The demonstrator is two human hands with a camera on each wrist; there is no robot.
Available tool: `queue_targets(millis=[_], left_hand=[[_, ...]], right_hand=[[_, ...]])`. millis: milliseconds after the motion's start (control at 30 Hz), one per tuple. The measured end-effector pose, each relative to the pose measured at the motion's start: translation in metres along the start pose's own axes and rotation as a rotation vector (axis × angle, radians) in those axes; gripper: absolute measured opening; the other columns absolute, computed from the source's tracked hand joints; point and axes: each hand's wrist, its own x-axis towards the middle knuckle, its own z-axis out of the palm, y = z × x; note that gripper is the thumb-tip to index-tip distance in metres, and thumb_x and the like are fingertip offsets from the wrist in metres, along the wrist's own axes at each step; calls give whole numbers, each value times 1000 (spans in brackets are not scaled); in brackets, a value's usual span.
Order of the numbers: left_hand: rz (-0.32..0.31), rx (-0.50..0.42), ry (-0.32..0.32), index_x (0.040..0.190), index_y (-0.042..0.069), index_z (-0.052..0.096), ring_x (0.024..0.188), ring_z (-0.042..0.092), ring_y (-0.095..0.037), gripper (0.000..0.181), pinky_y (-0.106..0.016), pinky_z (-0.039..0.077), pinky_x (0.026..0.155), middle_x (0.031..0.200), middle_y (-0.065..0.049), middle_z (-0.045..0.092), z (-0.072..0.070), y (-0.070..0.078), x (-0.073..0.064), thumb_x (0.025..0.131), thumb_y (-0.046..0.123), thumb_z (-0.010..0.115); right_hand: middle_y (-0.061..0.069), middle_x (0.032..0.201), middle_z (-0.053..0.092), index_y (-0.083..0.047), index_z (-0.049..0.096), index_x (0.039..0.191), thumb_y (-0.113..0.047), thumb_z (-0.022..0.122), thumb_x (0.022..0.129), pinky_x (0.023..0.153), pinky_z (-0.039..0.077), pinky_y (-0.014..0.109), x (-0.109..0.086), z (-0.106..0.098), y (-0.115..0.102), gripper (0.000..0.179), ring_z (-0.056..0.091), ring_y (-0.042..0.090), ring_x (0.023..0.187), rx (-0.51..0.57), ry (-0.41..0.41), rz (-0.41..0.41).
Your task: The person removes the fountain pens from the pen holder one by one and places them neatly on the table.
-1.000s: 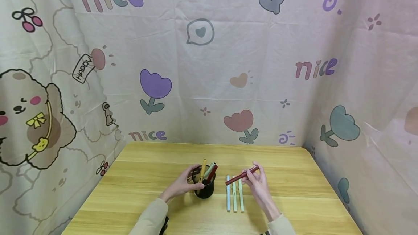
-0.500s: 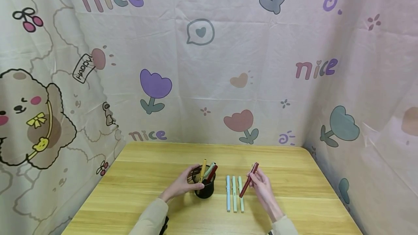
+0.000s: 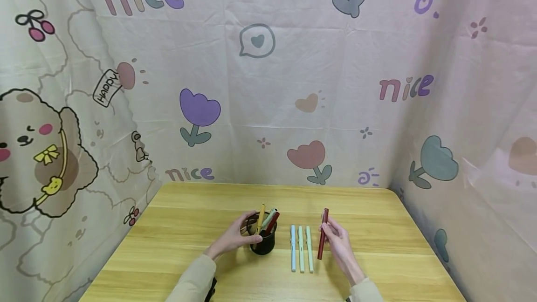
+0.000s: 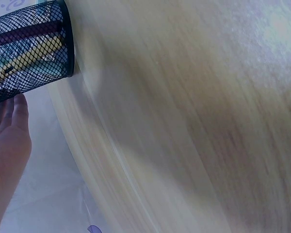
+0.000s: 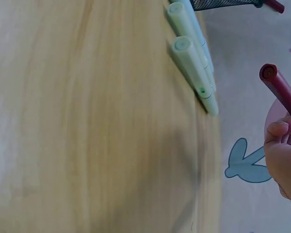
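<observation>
My left hand (image 3: pixel 235 236) curls round the black mesh cup (image 3: pixel 264 246), in which a yellow pen (image 3: pixel 261 216), a green pen (image 3: pixel 269 219) and a dark red pen (image 3: pixel 273 222) lean. To the cup's right, past a strip of wood, a blue pen (image 3: pixel 293 250) and two pale green pens (image 3: pixel 301 250) lie parallel. Farther right of the cup, my right hand (image 3: pixel 338 240) pinches a maroon pen (image 3: pixel 322 243) above the tabletop (image 3: pixel 201 199). Beyond the cup, wood stretches to the back edge.
</observation>
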Motion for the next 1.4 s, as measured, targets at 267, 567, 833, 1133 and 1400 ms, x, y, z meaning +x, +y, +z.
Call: queue_targets(millis=[267, 567, 833, 1133, 1400], left_hand=[[-2, 15, 6, 155, 10, 32, 144, 39, -48, 86, -60, 37, 118, 156, -23, 40, 0, 0, 0, 87, 30, 80], [-7, 26, 6, 155, 11, 33, 144, 38, -48, 85, -61, 37, 118, 157, -22, 39, 0, 1, 0, 87, 31, 80], [-10, 25, 3, 156, 12, 33, 145, 37, -48, 85, -61, 37, 118, 157, -22, 39, 0, 2, 0, 87, 30, 80], [-10, 27, 0, 155, 12, 33, 144, 38, -48, 84, -60, 37, 118, 157, -22, 40, 0, 2, 0, 87, 30, 80], [-10, 25, 1, 155, 12, 33, 145, 38, -48, 84, -60, 37, 118, 157, -22, 40, 0, 2, 0, 87, 29, 80]], right_hand=[[-9, 90, 65, 5, 41, 148, -11, 58, 101, 72, 49, 17, 1, -2, 2, 53, 58, 5, 81, -125, 50, 52], [11, 100, 67, 8, 45, 144, -8, 58, 100, 74, 53, 20, -1, -4, 6, 49, 65, 16, 90, -263, 55, 45], [15, 100, 65, 8, 46, 144, -6, 58, 100, 68, 51, 20, 2, -6, 14, 48, 62, 18, 88, -302, 56, 57], [12, 96, 67, 10, 45, 143, -8, 59, 100, 63, 48, 21, 2, -7, 17, 49, 58, 13, 78, -328, 49, 77], [22, 99, 69, 12, 49, 139, -3, 59, 98, 64, 49, 21, 5, -6, 21, 46, 60, 16, 79, -351, 48, 89]])
